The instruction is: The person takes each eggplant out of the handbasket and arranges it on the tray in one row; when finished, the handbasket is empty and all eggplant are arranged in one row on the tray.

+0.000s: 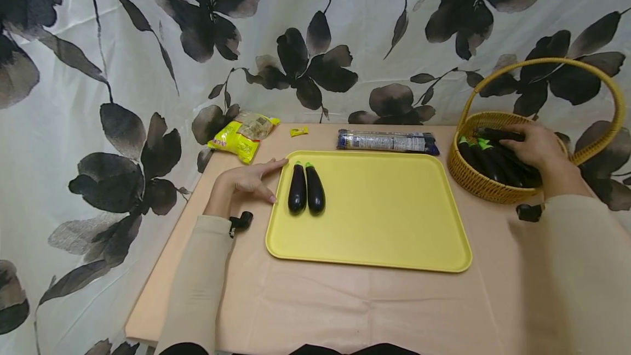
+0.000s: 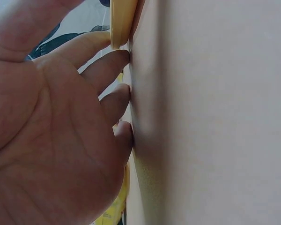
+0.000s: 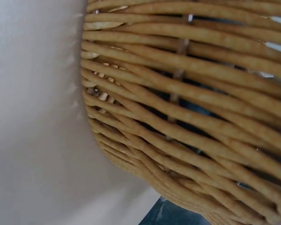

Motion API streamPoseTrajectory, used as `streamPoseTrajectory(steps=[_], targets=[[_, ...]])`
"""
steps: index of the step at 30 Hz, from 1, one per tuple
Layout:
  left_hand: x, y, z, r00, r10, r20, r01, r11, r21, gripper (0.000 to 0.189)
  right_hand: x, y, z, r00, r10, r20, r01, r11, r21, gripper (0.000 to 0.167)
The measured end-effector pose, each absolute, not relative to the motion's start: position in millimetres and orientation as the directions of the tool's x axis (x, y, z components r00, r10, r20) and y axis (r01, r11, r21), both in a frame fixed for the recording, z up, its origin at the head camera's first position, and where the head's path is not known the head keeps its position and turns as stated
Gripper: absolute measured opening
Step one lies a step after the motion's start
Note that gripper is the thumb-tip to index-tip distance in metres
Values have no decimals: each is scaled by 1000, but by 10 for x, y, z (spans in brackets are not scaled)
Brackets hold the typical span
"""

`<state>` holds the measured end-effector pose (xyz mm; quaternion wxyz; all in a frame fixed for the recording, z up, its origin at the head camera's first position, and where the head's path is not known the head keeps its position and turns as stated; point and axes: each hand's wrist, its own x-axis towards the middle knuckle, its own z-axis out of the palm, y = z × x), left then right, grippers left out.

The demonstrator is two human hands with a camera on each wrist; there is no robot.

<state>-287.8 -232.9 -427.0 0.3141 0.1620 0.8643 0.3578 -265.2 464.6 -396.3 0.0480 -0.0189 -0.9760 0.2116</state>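
Note:
Two dark eggplants [image 1: 306, 189] with green caps lie side by side at the left of a yellow tray [image 1: 384, 212]. My left hand [image 1: 246, 179] is at the tray's left edge, thumb and a finger touching the rim; in the left wrist view its fingers [image 2: 105, 70] are spread, their tips on the tabletop. Over the wicker basket [image 1: 475, 188] my right hand [image 1: 534, 144] grips an eggplant [image 1: 500, 134] above several more in it. Only the basket's woven side [image 3: 187, 93] shows in the right wrist view; that hand is hidden there.
Behind the tray lie a yellow bag [image 1: 244, 136], a small yellow packet [image 1: 298, 131] and a long dark blue package [image 1: 386, 141]. The basket's tall handle [image 1: 547, 61] arches over it. A floral curtain [image 1: 374, 26] hangs along the table's back edge.

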Motion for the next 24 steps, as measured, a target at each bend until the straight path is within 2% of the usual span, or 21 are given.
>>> streamPoseTrajectory(steps=[6,16,24], targets=[[-2878,-2328,-4267,-753,502,-426,63,699,712,127,-2665,4656,-3943,-996,65,54,39,918,-394,46],[-2875,-2331,-4270,-751,506,-424,66,696,715,127,-2644,4675,-3894,-995,95,-29,99,923,-372,51],[-2880,-2347,-4254,-743,517,-425,78,697,713,125,-2633,4686,-3891,-995,90,-34,96,927,-362,51]])
